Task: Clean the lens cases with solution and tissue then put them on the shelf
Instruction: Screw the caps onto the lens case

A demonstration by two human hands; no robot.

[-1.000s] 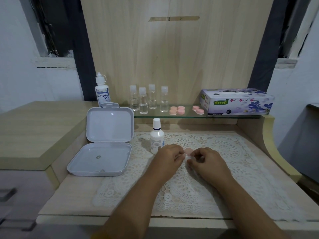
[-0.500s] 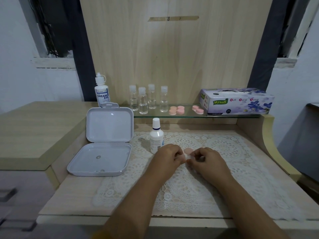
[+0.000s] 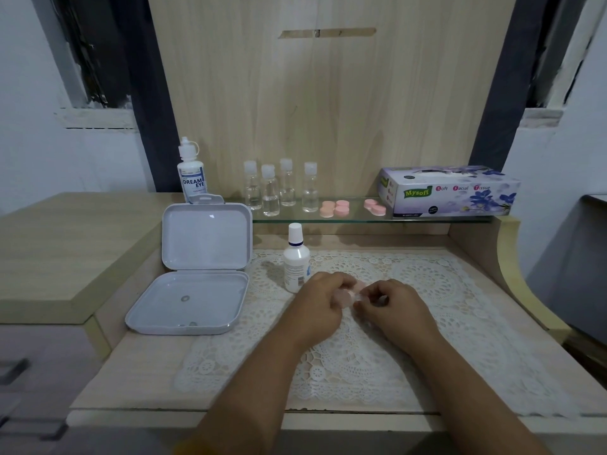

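Observation:
Over the white lace mat [image 3: 427, 349], my left hand [image 3: 320, 307] and my right hand [image 3: 391, 310] meet around a small pink lens case [image 3: 345, 294]. The left fingers pinch one pink cap of it. My right fingers pinch the other end, where a bit of white shows; I cannot tell whether that is tissue. A white solution bottle [image 3: 295, 261] stands capped just behind my left hand. On the glass shelf [image 3: 354, 218] lie two more pink lens cases [image 3: 335, 208] [image 3: 375, 206]. The tissue box [image 3: 450, 192] sits at the shelf's right end.
An open grey hinged box [image 3: 197, 274] lies left of the mat. Several small clear bottles [image 3: 279, 190] and a Dream Eye bottle [image 3: 191, 174] stand on the shelf's left part. A raised wooden counter [image 3: 65, 244] is on the left, a curved side panel [image 3: 512, 267] on the right.
My left hand has turned slightly, so a pink cap of the lens case now shows between its fingers. Both hands stay in the same spot.

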